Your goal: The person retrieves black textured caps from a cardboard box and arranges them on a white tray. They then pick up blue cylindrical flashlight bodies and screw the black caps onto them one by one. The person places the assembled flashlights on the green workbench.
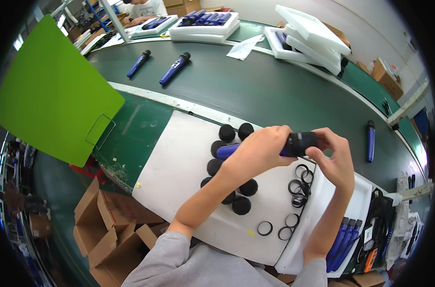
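Note:
A blue microphone (pixel 227 151) with a black head (pixel 303 141) is held slantwise above the white work sheet (pixel 179 158). My left hand (pixel 261 152) is wrapped round its blue body. My right hand (pixel 336 155) grips the black head at the other end, thumb and fingers closed on it. Several round black caps (pixel 241 205) lie on the sheet below my left hand and forearm, some partly hidden. Nearer my right hand are several thin black rings (pixel 265 228), some overlapping. To the right, a white foam tray (pixel 289 258) holds several blue microphones (pixel 341 244).
Beyond the sheet runs a dark green conveyor belt (pixel 236 79) with blue microphones (pixel 174 69) on it. White foam trays (pixel 198 32) stand behind. A bright green panel (pixel 55 95) rises at left above open cardboard boxes (pixel 114 234). Another person (pixel 148 8) sits at the far left.

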Available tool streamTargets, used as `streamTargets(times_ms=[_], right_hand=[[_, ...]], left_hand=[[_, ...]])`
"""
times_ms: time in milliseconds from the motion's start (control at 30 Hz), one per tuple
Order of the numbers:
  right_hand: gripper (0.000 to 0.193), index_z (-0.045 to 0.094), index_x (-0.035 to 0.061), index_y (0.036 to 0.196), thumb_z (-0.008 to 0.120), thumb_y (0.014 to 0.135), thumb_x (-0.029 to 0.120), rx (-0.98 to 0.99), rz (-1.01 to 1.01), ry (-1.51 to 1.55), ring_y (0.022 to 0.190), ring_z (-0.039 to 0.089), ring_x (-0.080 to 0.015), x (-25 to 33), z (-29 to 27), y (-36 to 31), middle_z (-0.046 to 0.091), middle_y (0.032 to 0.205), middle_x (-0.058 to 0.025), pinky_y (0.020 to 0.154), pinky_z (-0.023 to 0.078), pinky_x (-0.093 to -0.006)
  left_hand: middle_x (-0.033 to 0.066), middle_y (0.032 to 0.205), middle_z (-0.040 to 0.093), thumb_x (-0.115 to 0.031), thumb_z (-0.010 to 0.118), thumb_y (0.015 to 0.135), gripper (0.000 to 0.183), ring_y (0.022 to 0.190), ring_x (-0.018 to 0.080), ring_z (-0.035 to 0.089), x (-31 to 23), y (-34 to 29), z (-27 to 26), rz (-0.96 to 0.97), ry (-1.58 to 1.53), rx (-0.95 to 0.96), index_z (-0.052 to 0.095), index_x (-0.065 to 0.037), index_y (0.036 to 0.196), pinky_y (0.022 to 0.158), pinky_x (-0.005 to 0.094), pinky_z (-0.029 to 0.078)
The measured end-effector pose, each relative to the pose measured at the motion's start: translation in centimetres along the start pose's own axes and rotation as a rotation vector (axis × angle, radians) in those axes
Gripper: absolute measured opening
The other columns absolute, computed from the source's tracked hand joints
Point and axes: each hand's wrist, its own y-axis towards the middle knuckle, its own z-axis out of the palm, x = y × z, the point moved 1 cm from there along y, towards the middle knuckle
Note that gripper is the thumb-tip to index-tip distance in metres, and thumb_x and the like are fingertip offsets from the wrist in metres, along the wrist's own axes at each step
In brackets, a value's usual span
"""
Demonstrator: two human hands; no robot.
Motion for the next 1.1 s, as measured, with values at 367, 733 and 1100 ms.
streamTargets(times_ms=[367,733,1100], right_hand=[[0.038,0.064,-0.0031,0.107,0.081,0.085,0.023,0.021,-0.038,0.091,0.065,0.062,-0.0134,-0.2,0.3,0.2,0.07,0.081,-0.0096,0.057,0.047,-0.0277],[0.04,0.06,-0.0027,0.116,0.078,0.086,0.016,0.012,-0.065,0.225,0.076,0.064,-0.0133,0.6,0.9,0.6,0.067,0.091,-0.009,0.069,0.052,-0.0274],[0.048,0.057,-0.0037,0.126,0.075,0.083,0.007,0.022,-0.176,0.116,0.102,0.066,-0.0222,2.1,0.7,0.2,0.064,0.109,-0.0133,0.096,0.053,-0.0359]], left_hand=[[0.0174,0.09,0.07,-0.022,0.086,0.074,0.043,0.083,0.0346,0.069,0.4,0.1,1.0,0.021,0.023,-0.045,0.065,0.003,0.103,0.077,0.0404,0.054],[0.0184,0.093,0.07,-0.022,0.084,0.076,0.041,0.086,0.0347,0.068,0.6,0.3,0.2,0.051,-0.043,-0.039,0.064,0.003,0.102,0.077,0.0397,0.054],[0.0192,0.09,0.068,-0.025,0.082,0.078,0.044,0.084,0.0351,0.068,0.5,-0.1,-0.6,0.071,-0.088,-0.002,0.063,0.005,0.104,0.076,0.0401,0.054]])
